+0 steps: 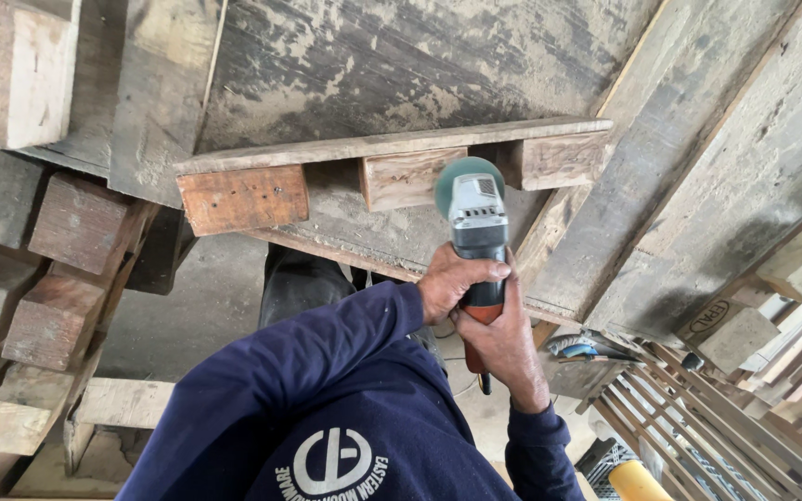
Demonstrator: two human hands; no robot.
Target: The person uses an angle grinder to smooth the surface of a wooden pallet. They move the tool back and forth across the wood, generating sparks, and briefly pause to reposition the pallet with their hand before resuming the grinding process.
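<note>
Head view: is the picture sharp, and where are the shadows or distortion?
Head view: soft daylight, no glare; the grinder, left hand and right hand are sharp; deep shadow lies under the pallet; the wide lens bends the planks toward the edges.

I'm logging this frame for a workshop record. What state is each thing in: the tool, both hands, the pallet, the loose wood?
Grinder: held in both hands, disc at the pallet's middle block; spinning or not, cannot tell.
Left hand: closed round the grinder body.
Right hand: closed round the grinder's rear grip.
Pallet: tipped on its side, blocks facing the camera, worn and dusty.
Wood blocks: stacked at left, untouched.
</note>
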